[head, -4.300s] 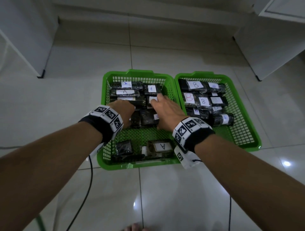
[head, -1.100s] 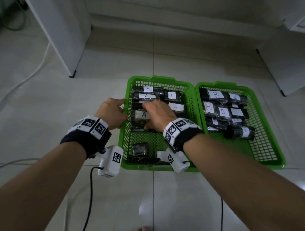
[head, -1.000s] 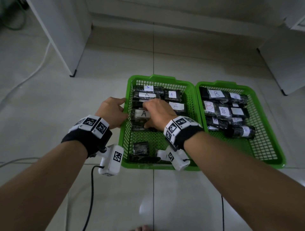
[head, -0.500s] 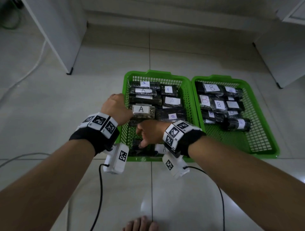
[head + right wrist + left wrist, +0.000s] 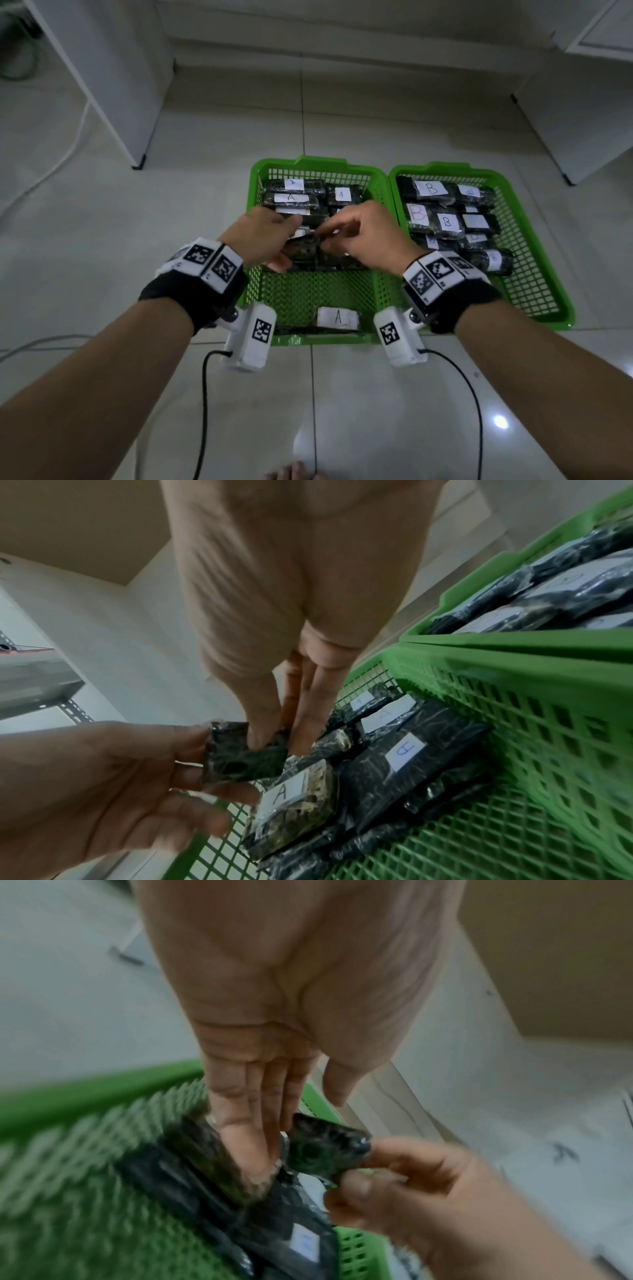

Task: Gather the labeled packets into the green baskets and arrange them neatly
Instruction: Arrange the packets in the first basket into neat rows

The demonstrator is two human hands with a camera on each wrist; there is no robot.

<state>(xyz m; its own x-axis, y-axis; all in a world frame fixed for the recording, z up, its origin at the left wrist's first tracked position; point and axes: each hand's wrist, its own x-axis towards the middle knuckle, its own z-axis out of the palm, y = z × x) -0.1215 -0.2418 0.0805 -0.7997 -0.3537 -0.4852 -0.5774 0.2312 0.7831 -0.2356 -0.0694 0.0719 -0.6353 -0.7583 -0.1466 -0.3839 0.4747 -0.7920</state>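
Observation:
Two green baskets stand side by side on the tiled floor. The left basket (image 5: 254, 192) holds dark packets labelled A (image 5: 294, 198), stacked at the back, and one A packet (image 5: 337, 317) lying alone at the front. The right basket (image 5: 445, 168) holds packets labelled B (image 5: 446, 222). Above the middle of the left basket my right hand (image 5: 346, 233) pinches a small dark packet (image 5: 303, 248) between thumb and fingers (image 5: 260, 723). My left hand (image 5: 270, 233) meets it from the left; its straight fingers (image 5: 246, 1123) lie against the packet (image 5: 323, 1150), thumb apart. No label shows on this packet (image 5: 240, 756).
A white cabinet leg (image 5: 137, 164) stands on the floor at the left, and white furniture (image 5: 565, 178) at the right. A pale cable (image 5: 68, 154) runs across the left tiles. Black wrist cables trail toward me, and toes (image 5: 294, 472) show at the bottom edge.
My right hand has risen from the front of the left basket with the small packet. My left hand has left the basket's left rim and now touches the packet.

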